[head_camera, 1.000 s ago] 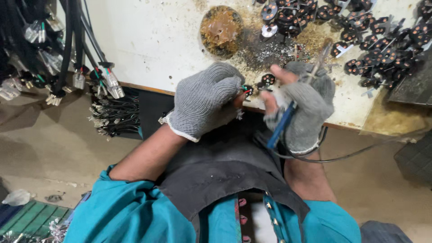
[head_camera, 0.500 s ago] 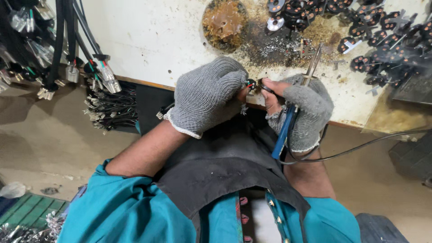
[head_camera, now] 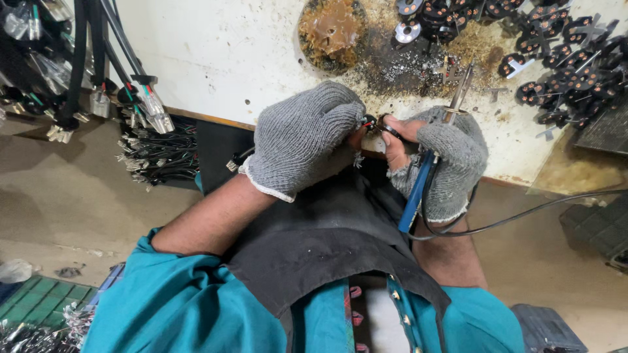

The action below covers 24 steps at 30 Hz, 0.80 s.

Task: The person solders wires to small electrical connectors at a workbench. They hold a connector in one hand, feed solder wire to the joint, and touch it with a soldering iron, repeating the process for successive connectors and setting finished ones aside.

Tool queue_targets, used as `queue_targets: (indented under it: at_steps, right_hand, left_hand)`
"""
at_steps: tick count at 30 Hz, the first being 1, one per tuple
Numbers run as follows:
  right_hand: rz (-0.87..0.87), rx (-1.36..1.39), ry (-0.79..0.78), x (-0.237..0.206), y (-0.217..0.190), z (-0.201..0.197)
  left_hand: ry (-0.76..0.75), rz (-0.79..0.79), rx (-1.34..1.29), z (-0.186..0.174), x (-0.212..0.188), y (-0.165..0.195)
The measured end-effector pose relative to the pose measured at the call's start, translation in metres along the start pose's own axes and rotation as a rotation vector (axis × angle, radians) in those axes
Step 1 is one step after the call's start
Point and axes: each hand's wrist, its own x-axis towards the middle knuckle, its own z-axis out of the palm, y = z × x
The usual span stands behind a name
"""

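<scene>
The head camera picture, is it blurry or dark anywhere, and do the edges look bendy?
Head view: light is even and soft, no strong glare. The left hand and right hand look sharp, knit showing clearly. The black connectors at top right are slightly soft. The hanging cables lean outward, a wide-lens bend. The lower corners are dimmer.

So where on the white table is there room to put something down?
The bare white patch of table lies between the hanging cables and the brown resin blob. Right of the blob it is crowded: burnt crumbs and black connector parts beyond the soldering iron.
</scene>
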Motion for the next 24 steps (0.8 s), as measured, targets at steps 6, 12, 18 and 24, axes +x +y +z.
queue_targets:
  at_steps: [6, 12, 18, 24]
  right_hand:
    - [-0.073, -0.143, 0.08, 0.002, 0.002, 0.007]
    - [-0.067, -0.069, 0.077, 0.009, -0.006, 0.003]
    - [-0.067, -0.109, 0.06, 0.012, -0.005, 0.002]
    - [-0.031, -0.145, 0.025, 0.004, 0.012, 0.003]
  left_hand:
    - [-0.013, 0.003, -0.008, -0.001, -0.001, 0.0]
    - [0.014, 0.0, -0.026, -0.001, 0.0, 0.0]
    - [0.03, 0.001, -0.022, -0.002, 0.002, 0.003]
    - [0.039, 0.015, -0.011, -0.001, 0.004, 0.005]
